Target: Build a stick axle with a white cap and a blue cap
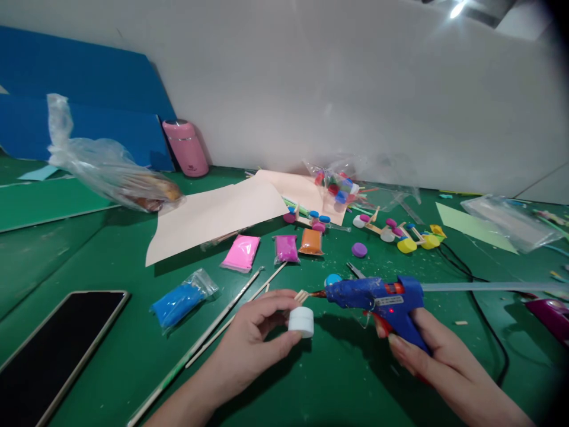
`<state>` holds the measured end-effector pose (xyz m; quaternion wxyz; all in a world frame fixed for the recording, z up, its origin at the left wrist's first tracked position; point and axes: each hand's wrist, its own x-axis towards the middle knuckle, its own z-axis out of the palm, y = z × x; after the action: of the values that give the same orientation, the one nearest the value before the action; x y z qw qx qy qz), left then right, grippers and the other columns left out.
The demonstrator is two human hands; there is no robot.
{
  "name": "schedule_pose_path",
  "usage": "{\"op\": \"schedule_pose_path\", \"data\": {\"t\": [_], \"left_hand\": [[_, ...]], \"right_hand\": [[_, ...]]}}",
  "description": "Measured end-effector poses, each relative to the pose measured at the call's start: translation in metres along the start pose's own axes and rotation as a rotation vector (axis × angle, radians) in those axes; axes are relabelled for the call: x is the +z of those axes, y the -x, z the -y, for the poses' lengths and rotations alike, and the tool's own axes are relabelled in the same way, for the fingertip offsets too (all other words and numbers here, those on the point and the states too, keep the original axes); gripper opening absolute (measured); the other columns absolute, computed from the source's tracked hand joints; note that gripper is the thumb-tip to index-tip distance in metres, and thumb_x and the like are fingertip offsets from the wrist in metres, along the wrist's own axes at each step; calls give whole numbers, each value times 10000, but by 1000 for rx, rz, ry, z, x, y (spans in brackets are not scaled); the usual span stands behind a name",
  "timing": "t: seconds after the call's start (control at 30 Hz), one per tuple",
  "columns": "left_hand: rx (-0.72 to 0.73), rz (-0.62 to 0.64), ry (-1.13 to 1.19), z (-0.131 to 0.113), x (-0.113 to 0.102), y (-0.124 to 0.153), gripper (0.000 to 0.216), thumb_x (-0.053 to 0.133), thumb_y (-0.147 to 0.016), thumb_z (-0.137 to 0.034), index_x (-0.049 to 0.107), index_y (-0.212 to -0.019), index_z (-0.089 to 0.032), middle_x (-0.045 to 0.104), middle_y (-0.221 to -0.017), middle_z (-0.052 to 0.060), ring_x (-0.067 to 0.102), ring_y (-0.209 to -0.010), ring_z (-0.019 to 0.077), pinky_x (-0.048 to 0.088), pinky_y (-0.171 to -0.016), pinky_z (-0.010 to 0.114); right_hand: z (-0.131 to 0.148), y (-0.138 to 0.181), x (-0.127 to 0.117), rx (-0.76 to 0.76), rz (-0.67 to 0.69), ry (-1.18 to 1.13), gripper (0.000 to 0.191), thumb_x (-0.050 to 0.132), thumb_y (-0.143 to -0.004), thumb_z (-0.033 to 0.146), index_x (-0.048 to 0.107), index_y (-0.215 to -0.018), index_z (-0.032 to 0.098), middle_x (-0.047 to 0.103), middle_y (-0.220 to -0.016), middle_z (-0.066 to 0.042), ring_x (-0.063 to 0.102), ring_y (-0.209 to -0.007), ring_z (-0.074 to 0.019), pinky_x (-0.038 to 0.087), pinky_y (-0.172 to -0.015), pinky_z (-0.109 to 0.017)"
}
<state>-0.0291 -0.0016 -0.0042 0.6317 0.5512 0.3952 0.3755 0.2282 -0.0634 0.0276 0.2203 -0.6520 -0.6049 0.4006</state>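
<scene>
My left hand (253,341) pinches a small white bottle cap (301,322), with short pale wooden stick pieces (301,295) just above it at the fingertips. Whether the sticks are joined to the cap I cannot tell. My right hand (438,356) grips a blue glue gun (377,295) by its handle, fingers at the red trigger. The gun's nozzle points left, and its tip is at or very close to the stick ends. A long translucent glue stick (484,286) runs out of the gun's back. Behind the nozzle lies a light blue cap (333,280).
A phone (62,356) lies at the left, beside long thin sticks (208,338). Several coloured clay packets (240,253) and a purple cap (359,249) lie mid-table. Behind are small stick-and-cap assemblies (395,231), paper sheets (217,213) and a pink flask (186,148). A black cord (486,323) trails at the right.
</scene>
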Motion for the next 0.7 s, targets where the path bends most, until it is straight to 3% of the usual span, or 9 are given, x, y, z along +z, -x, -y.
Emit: {"op": "schedule_pose_path", "data": {"t": [0.7], "left_hand": [[-2,30,-1,1,2,1,260,653,-659,-124,666,-911,-188,591,-1067,77,566,-996,207,454,-871,290]], "right_hand": [[8,-4,1,-79,-79,-34,183,493,-806,351,577,-907,223,586,-714,-10,526,-564,-133,454,-480,-191]]}}
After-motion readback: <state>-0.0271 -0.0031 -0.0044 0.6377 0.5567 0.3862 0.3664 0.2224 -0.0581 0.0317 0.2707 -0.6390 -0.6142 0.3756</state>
